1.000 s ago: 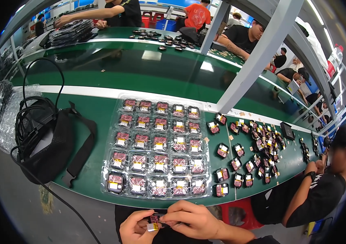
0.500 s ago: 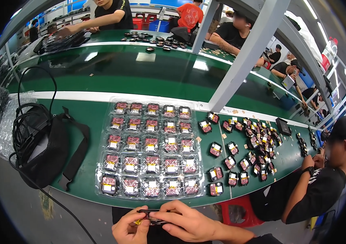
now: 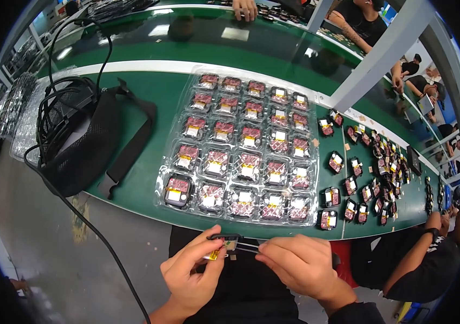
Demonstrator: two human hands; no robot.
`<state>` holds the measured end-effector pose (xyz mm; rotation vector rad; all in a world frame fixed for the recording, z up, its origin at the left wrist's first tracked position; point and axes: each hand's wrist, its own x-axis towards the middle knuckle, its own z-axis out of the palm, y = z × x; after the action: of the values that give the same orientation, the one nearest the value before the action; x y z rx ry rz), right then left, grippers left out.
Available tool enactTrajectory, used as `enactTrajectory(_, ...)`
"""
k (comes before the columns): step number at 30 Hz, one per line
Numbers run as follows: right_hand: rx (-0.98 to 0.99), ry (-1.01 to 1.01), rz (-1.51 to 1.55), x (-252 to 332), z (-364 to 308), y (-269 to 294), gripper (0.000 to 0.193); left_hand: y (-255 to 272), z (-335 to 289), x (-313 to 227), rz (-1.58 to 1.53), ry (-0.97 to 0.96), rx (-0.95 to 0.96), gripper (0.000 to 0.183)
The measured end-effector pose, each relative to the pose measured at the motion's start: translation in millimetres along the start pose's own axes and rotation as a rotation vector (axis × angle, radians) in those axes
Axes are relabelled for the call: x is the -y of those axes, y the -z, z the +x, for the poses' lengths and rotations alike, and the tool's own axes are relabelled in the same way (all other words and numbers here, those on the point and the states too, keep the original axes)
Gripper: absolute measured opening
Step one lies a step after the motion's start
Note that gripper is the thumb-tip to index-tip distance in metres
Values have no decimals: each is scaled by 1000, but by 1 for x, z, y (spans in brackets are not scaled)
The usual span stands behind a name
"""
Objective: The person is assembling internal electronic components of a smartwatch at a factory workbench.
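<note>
My left hand [image 3: 192, 272] pinches a small electronic module [image 3: 231, 237] with a black frame and yellow tape, held just off the table's front edge. From the right, my right hand [image 3: 303, 264] grips a pair of tweezers [image 3: 248, 247]; their thin metal prongs reach the module's open side. Beyond both hands lies a clear plastic tray [image 3: 166, 175] with rows of similar modules in its pockets. The front-left module [image 3: 177, 190] in it sits with a black rim showing. Fingers cover part of the held module.
Loose modules [image 3: 350, 186] lie scattered and heaped right of the tray. A black bag [image 3: 97, 151] with cables stands at the left, beside stacked clear trays [image 3: 22, 137]. A grey post [image 3: 378, 59] rises at the back right. A co-worker's arm [image 3: 414, 254] is at the right.
The view has tilted down and turned left. My right hand has drawn back from the module, and the tweezers' prongs now show between my hands. My left hand still holds the module.
</note>
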<state>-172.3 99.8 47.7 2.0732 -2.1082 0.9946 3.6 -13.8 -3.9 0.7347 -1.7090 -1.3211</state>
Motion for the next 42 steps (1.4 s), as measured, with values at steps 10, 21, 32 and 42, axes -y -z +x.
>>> enactTrajectory(10,29,145,-172,7,4,-4,25,-2,4,-3,158,-170,9,20)
enactTrajectory(21,-13,129,-234,5,7,-6,21,-3,6,-4,209,-194,6,23)
enactTrajectory(32,54,71,-175,15,6,-3,29,-1,6,-4,215,-211,-1,20)
enactTrajectory(42,-24,83,-129,7,6,-9,20,0,4,-3,216,-207,-5,21)
